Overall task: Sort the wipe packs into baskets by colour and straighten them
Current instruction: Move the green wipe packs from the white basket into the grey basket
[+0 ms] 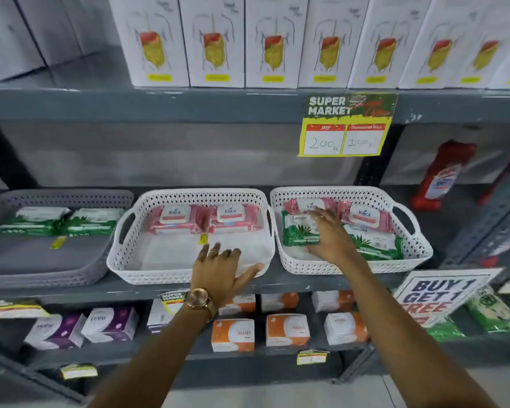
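**Three baskets on the middle shelf, both hands reaching in**

A grey metal shelf (159,285) is seen carrying three baskets in a row. On the level above, a line of white cartons (215,42) printed with a stomach drawing is ranged, and a yellow-and-green price sign (346,125) is hung from that shelf's edge. Below, small purple-and-white and orange-and-white boxes are stacked, beside a "BUY 1 GET 1 FREE" card (442,295).

The grey basket (42,272) at the left holds two green wipe packs (61,220), laid side by side along its back wall. The middle white basket (159,273) holds two pink wipe packs (203,219), likewise side by side at the back — its front half is bare. The right white basket (362,267) is mixed: two pink packs (364,217) lie at the back, one partly hidden, and two green packs (377,244) lie in front of them, the right-hand one tilted.

The left hand (221,269), a watch (199,300) on its wrist, is laid over the front rim of the middle basket, fingers (215,250) spread and released, nothing held. The right hand (330,237) is lowered into the right basket, palm down over the left green pack; its fingers (318,216) are spread flat and touch or nearly touch the pack — no closed grasp is shown.
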The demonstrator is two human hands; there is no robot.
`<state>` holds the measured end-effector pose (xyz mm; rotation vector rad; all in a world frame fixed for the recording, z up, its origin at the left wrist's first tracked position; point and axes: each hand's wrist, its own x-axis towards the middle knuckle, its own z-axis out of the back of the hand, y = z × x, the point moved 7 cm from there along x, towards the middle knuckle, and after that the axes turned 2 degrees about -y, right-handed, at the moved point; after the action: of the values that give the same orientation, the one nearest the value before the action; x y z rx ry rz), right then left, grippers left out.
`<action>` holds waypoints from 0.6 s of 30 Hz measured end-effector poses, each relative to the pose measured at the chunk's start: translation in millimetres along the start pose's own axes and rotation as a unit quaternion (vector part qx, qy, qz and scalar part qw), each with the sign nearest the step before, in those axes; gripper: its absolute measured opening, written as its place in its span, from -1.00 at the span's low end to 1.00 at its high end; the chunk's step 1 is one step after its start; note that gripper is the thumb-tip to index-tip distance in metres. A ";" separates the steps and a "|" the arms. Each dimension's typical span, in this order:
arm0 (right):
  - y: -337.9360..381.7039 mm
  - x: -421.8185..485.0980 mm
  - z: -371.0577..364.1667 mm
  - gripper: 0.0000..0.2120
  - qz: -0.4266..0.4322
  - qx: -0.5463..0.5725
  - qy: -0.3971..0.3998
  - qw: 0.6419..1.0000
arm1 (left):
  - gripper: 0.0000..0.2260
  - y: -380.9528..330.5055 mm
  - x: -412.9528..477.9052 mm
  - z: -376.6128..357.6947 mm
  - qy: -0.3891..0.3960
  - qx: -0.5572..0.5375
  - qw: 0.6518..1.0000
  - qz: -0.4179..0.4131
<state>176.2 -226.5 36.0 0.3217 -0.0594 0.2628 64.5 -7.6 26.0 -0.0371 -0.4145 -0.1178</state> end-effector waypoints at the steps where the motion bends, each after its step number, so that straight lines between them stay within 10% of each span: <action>1: 0.6 8.6 -4.5 -0.09 0.021 -0.033 0.011 0.999 | -0.33 1.4 -0.7 -0.4 -0.008 -0.001 1.000 0.007; 18: -16.1 18.3 -10.3 -0.14 -0.002 -0.069 0.011 0.998 | -0.56 -1.0 -2.0 5.8 -0.062 -0.002 0.998 -0.026</action>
<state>198.3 -233.4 23.1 0.1823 -0.0555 0.2575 60.2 -8.0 30.5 -0.0375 -0.5397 -0.1682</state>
